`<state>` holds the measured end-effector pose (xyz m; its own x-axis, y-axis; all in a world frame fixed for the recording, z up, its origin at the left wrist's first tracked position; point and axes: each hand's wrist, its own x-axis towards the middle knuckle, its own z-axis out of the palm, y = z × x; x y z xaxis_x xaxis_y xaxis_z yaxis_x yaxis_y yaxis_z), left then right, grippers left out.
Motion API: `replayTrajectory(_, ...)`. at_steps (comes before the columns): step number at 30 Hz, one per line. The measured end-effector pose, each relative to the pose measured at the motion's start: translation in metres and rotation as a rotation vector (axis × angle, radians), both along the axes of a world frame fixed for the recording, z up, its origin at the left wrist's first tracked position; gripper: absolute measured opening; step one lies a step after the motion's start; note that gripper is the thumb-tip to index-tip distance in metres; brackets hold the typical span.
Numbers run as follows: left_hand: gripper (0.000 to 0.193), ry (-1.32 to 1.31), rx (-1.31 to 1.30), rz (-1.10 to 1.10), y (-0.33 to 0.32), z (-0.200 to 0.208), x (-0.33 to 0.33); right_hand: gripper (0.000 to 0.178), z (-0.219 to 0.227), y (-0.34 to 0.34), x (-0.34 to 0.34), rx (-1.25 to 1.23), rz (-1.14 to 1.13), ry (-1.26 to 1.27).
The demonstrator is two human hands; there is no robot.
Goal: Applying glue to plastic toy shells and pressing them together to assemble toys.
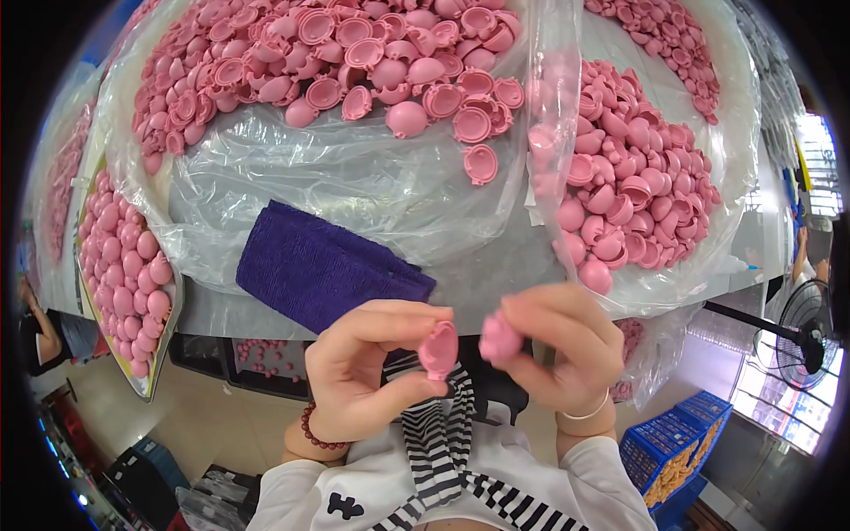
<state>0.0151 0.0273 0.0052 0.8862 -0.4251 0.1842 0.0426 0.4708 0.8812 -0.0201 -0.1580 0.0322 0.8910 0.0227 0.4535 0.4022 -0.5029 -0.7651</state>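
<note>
Between thumb and fingers, my left hand (350,376) pinches a pink plastic half shell (438,351), its hollow side facing right. Close by on the right, my right hand (571,350) grips another pink plastic piece (500,338), partly hidden by the fingers and blurred. A small gap separates the two pieces, both held up in front of my chest near the table edge. Beyond my hands lies a folded purple cloth (323,265). A large heap of pink half shells (363,55) spreads on clear plastic at the far side, and a second heap of pink parts (642,177) sits to the right.
At the left edge stands a tray of rounded pink pieces (124,274). Crumpled clear plastic sheeting (354,186) covers much of the grey table (496,265). A black fan (801,336) and blue crates (660,442) stand at the right. Other people show at both sides.
</note>
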Motion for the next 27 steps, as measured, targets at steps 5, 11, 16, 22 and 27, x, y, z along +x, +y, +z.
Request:
replayTrajectory(5, 0.04, -0.012, 0.083, -0.062, -0.005, 0.004, -0.002, 0.031, -0.002, 0.003, 0.006, -0.006, 0.146, -0.105)
replayTrajectory(11, 0.038, -0.214, 0.283, -0.009, -0.01, 0.003, 0.001, 0.029, -0.007, 0.0, 0.003, -0.038, 0.118, -0.099)
replayTrajectory(16, 0.041, -0.247, 0.292, -0.007, -0.016, 0.005, 0.004, 0.029, -0.004, -0.003, -0.01, -0.233, 0.042, -0.119)
replayTrajectory(22, 0.042, -0.147, 0.223, -0.046, -0.021, 0.002, 0.001, 0.049, -0.014, -0.002, -0.017, 0.397, 0.029, 0.194)
replayTrajectory(27, 0.038, -0.186, 0.156, -0.125, -0.023, -0.001, -0.001, 0.062, -0.016, 0.007, -0.011, 0.883, 0.194, 0.418)
